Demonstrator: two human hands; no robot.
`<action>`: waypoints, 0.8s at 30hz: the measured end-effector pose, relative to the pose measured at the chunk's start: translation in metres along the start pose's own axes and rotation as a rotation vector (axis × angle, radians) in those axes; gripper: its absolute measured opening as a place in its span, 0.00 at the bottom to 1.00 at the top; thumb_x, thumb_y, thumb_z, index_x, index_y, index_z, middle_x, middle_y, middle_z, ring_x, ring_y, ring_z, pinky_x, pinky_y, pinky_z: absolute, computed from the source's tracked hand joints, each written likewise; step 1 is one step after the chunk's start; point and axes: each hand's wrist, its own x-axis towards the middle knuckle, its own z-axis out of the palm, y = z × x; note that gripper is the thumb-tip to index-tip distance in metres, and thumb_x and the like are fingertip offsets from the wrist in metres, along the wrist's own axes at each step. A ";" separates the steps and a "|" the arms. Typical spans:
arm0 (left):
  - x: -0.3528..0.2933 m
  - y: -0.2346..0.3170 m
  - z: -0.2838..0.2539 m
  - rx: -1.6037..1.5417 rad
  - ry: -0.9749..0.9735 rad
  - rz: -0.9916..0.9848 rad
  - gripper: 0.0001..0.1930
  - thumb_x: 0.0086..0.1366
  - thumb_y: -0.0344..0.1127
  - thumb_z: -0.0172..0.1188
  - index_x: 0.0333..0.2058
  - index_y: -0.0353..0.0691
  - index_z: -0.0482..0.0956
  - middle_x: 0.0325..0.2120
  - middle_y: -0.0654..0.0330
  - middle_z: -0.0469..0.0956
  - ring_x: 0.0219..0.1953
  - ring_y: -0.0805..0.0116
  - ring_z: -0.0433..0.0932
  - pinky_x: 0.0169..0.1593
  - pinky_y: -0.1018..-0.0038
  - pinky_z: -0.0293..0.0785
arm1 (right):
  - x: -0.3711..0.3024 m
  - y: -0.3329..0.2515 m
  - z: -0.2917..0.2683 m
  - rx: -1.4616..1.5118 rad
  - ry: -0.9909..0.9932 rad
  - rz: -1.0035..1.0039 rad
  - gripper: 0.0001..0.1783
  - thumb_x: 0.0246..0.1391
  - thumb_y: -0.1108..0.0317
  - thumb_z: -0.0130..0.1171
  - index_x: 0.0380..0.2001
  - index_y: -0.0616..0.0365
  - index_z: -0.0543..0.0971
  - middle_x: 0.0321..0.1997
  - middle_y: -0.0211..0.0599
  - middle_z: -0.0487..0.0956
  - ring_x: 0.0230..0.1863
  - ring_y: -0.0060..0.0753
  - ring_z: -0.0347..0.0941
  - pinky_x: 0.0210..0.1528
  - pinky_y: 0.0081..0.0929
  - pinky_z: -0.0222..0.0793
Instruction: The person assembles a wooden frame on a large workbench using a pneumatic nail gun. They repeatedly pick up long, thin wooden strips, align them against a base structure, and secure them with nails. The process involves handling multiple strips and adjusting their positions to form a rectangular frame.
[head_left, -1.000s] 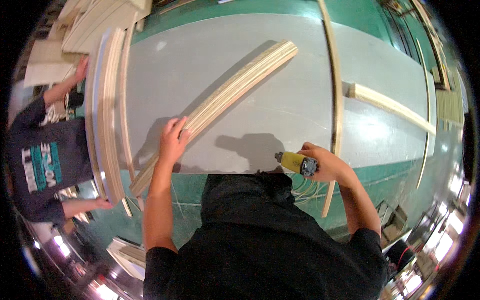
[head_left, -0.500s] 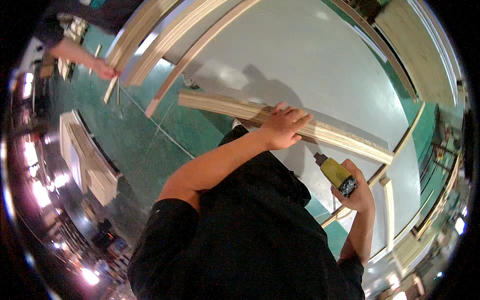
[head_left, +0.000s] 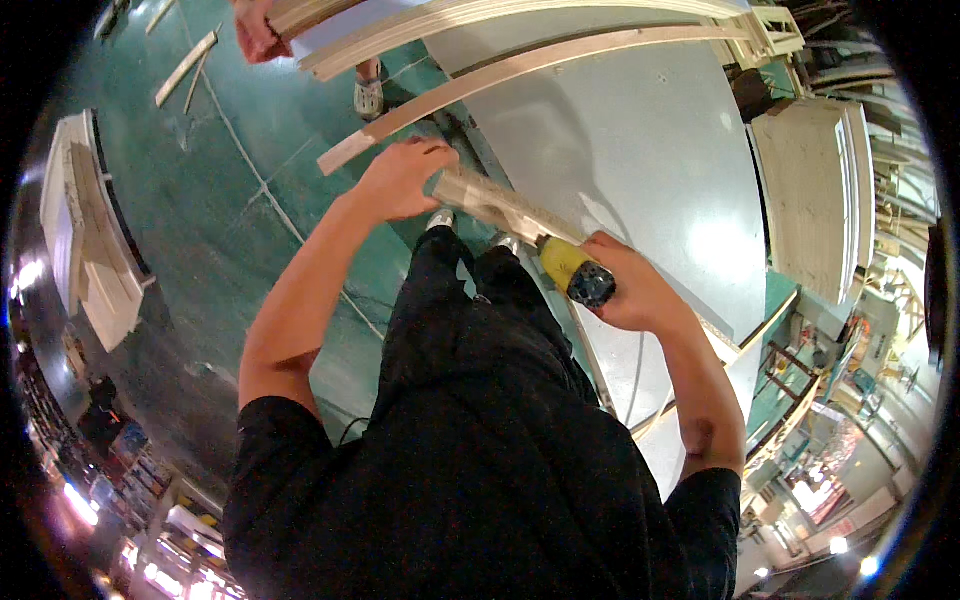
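My left hand (head_left: 405,180) is at the left end of a pale layered wooden beam (head_left: 490,203), its fingers curled round that end. My right hand (head_left: 630,285) is closed round a yellow-and-black nail gun (head_left: 570,265), whose dark nose points at the beam's top, a little right of my left hand. Whether the nose touches the wood I cannot tell. The beam slants down to the right, along the near side of a large grey panel (head_left: 640,130). My right hand and forearm hide part of it.
A long wooden strip (head_left: 480,88) crosses the panel beyond the beam. Another person's hand (head_left: 258,35) grips framed boards at the far left, with a shoe (head_left: 369,98) below. Stacked wood (head_left: 100,240) stands left; a wooden box-like piece (head_left: 815,190) is at right.
My left hand has gone from lying on the beam's middle to its left end. The nail gun has moved left, over the beam. My view has shifted, too.
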 end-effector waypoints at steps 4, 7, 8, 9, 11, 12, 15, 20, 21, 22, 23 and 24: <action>-0.042 0.014 0.044 -0.345 0.163 0.025 0.35 0.48 0.40 0.79 0.55 0.46 0.75 0.53 0.55 0.77 0.55 0.48 0.76 0.58 0.59 0.74 | 0.020 -0.009 0.007 -0.081 -0.071 -0.058 0.25 0.45 0.69 0.65 0.49 0.58 0.75 0.47 0.50 0.76 0.53 0.61 0.73 0.54 0.48 0.71; -0.062 0.039 0.062 -0.710 0.160 -0.139 0.37 0.47 0.36 0.80 0.57 0.43 0.74 0.52 0.54 0.78 0.52 0.50 0.78 0.54 0.63 0.76 | 0.034 -0.018 0.017 -0.095 -0.142 -0.086 0.28 0.43 0.69 0.66 0.51 0.58 0.74 0.50 0.51 0.76 0.54 0.61 0.73 0.54 0.48 0.71; -0.067 0.042 0.063 -0.728 0.164 -0.149 0.37 0.47 0.36 0.79 0.57 0.43 0.74 0.51 0.54 0.78 0.51 0.50 0.78 0.54 0.63 0.76 | 0.037 -0.018 0.021 -0.108 -0.173 -0.082 0.29 0.42 0.70 0.67 0.51 0.58 0.74 0.51 0.51 0.77 0.54 0.61 0.73 0.55 0.48 0.71; -0.071 0.044 0.065 -0.746 0.172 -0.155 0.37 0.46 0.35 0.79 0.56 0.43 0.74 0.51 0.54 0.78 0.50 0.51 0.78 0.53 0.63 0.77 | 0.039 -0.019 0.024 -0.126 -0.202 -0.079 0.30 0.41 0.70 0.67 0.52 0.58 0.74 0.51 0.52 0.77 0.54 0.61 0.73 0.55 0.48 0.71; -0.077 0.046 0.071 -0.762 0.207 -0.138 0.36 0.46 0.34 0.79 0.56 0.42 0.74 0.50 0.54 0.78 0.49 0.52 0.79 0.51 0.63 0.77 | 0.043 -0.030 0.028 -0.129 -0.208 -0.042 0.29 0.39 0.75 0.68 0.50 0.59 0.74 0.47 0.49 0.75 0.51 0.60 0.73 0.53 0.44 0.70; -0.077 0.046 0.074 -0.753 0.242 -0.116 0.36 0.45 0.33 0.79 0.56 0.42 0.74 0.49 0.55 0.78 0.48 0.52 0.79 0.51 0.63 0.77 | 0.045 -0.033 0.029 -0.134 -0.208 -0.031 0.29 0.38 0.77 0.68 0.49 0.59 0.74 0.44 0.48 0.75 0.50 0.59 0.72 0.52 0.42 0.69; -0.076 0.044 0.076 -0.769 0.254 -0.086 0.36 0.45 0.32 0.79 0.55 0.41 0.75 0.48 0.54 0.78 0.47 0.53 0.79 0.50 0.63 0.77 | 0.047 -0.032 0.035 -0.125 -0.175 -0.058 0.30 0.38 0.78 0.67 0.50 0.60 0.74 0.45 0.48 0.75 0.50 0.59 0.73 0.54 0.41 0.70; -0.076 0.039 0.076 -0.794 0.233 -0.040 0.35 0.44 0.33 0.79 0.54 0.40 0.75 0.48 0.54 0.79 0.47 0.52 0.80 0.51 0.63 0.77 | 0.053 -0.050 0.035 -0.101 -0.199 0.006 0.30 0.39 0.72 0.68 0.50 0.59 0.75 0.47 0.51 0.77 0.51 0.62 0.73 0.54 0.45 0.70; -0.075 0.038 0.076 -0.816 0.222 -0.047 0.35 0.44 0.33 0.79 0.54 0.40 0.75 0.48 0.53 0.79 0.47 0.51 0.80 0.51 0.63 0.77 | 0.054 -0.050 0.035 -0.101 -0.207 0.017 0.30 0.39 0.70 0.68 0.50 0.58 0.75 0.48 0.53 0.78 0.52 0.64 0.73 0.54 0.49 0.71; -0.075 0.038 0.076 -0.837 0.210 -0.053 0.35 0.44 0.33 0.79 0.53 0.40 0.76 0.47 0.53 0.79 0.48 0.51 0.80 0.51 0.63 0.77 | 0.053 -0.052 0.034 -0.100 -0.205 0.019 0.29 0.39 0.69 0.68 0.49 0.58 0.75 0.47 0.53 0.78 0.51 0.64 0.73 0.54 0.49 0.71; -0.075 0.038 0.077 -0.826 0.222 -0.043 0.35 0.44 0.33 0.79 0.53 0.40 0.76 0.47 0.53 0.79 0.48 0.51 0.80 0.51 0.63 0.77 | 0.053 -0.055 0.034 -0.099 -0.202 0.022 0.28 0.39 0.69 0.68 0.49 0.58 0.76 0.46 0.53 0.78 0.51 0.64 0.73 0.53 0.48 0.71; -0.075 0.038 0.078 -0.811 0.230 -0.032 0.35 0.44 0.33 0.79 0.53 0.40 0.76 0.47 0.53 0.79 0.48 0.51 0.80 0.51 0.63 0.77 | 0.054 -0.056 0.034 -0.095 -0.197 0.024 0.27 0.39 0.69 0.68 0.48 0.59 0.76 0.45 0.53 0.78 0.50 0.64 0.74 0.53 0.48 0.71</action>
